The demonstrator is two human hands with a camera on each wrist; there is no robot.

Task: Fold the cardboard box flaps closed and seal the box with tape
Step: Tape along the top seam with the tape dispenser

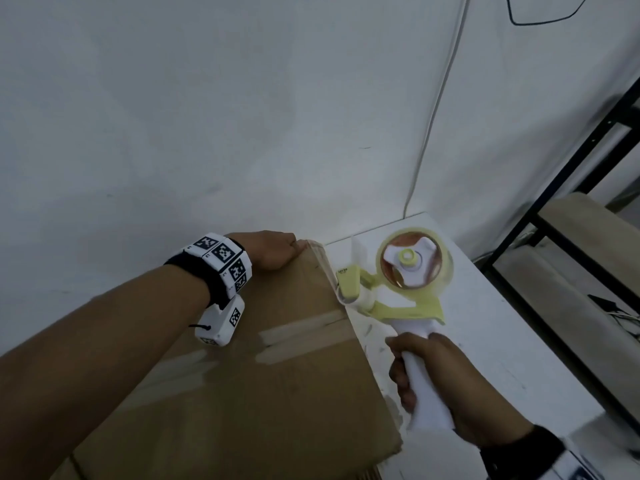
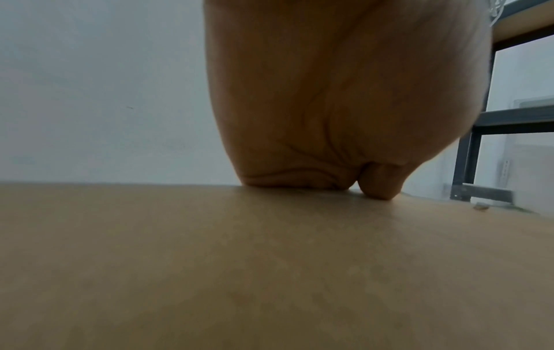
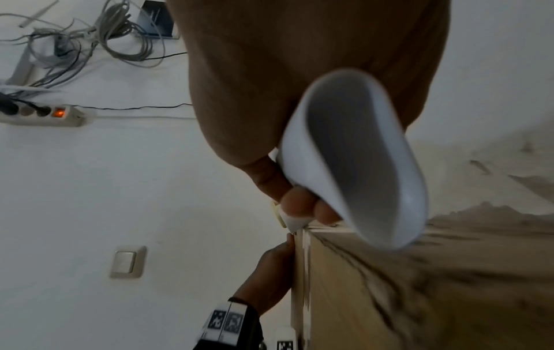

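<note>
Currently the taping step is in hand: the flaps of the brown cardboard box (image 1: 242, 368) lie folded flat, and strips of clear tape (image 1: 304, 332) already cross the top panel to its right edge. At far left, the left hand (image 1: 273, 251) rests on the far top corner of the box, fingers bent over the far edge and thumb tip pressing the panel, steadying it. The box stands on the white bench (image 1: 485, 323), occupying its left part. What the box contains cannot be told, since the closed flaps hide the interior. To the right, the yellow-and-white handheld tape dispenser (image 1: 401, 271), loaded with a roll of clear tape, sits with its nose against the upper right edge of the box. Further right, the right hand (image 1: 440, 386) is wrapped firmly round the white dispenser handle. The next move probably calls for pressing the nose down so the tape beds onto the edge, then either drawing it along the seam or tilting the blade to cut, while the left hand holds the box against the pull
</note>
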